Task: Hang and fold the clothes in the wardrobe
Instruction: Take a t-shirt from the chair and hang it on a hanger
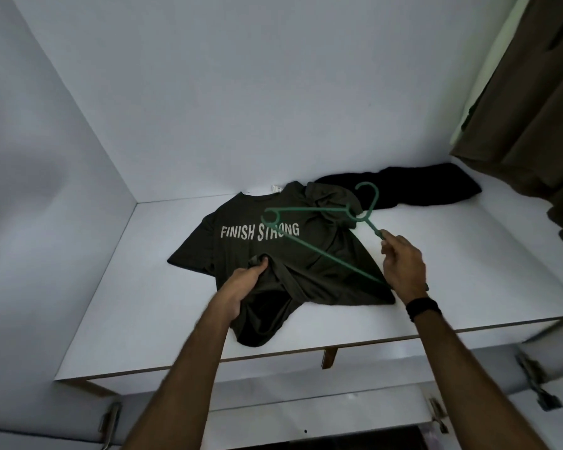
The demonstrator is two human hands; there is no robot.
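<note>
A dark olive T-shirt (241, 251) printed "FINISH STRONG" lies rumpled on the white wardrobe shelf (150, 306). My left hand (244, 284) grips a bunch of its fabric near the lower hem. My right hand (403, 264) holds a green plastic hanger (319, 251) by one arm, keeping it just above the shirt with its hook pointing toward the back wall. A black garment (419, 188) lies behind the shirt at the back right of the shelf.
A brown garment (533, 108) hangs at the upper right, reaching down near the shelf. White walls close the shelf at the left and back. Metal hinges (536, 381) sit below the shelf's front edge.
</note>
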